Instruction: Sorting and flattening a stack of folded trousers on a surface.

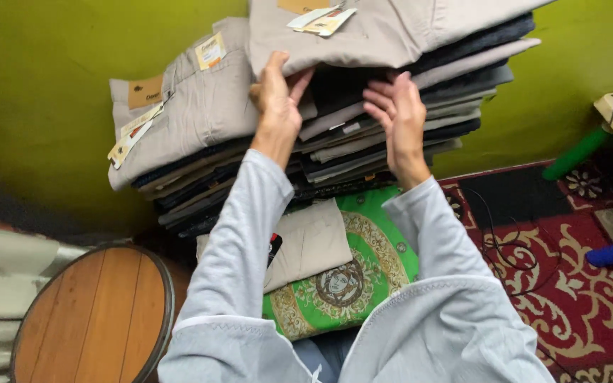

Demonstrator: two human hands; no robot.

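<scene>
Stool: round wooden top point(90, 312), dark metal rim, bottom left by your knee.
L stack: folded trousers point(186, 135), beige cotton on top w/ card tags, dark ones under, leaning on the green wall point(37, 92).
Your left hand point(278, 99): fingers curled under the edge of the top beige pair point(363, 32), lifting it.
Your right hand point(399, 117): open, fingers spread, touching the layered R stack point(420, 106).
Floor: a beige folded pair point(310, 241) on green patterned cloth point(363, 269); red rug point(576, 284) on the right.

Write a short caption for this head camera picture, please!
Two hands, left hand and right hand, reach into tall stacks of folded trousers against a green wall.
</scene>
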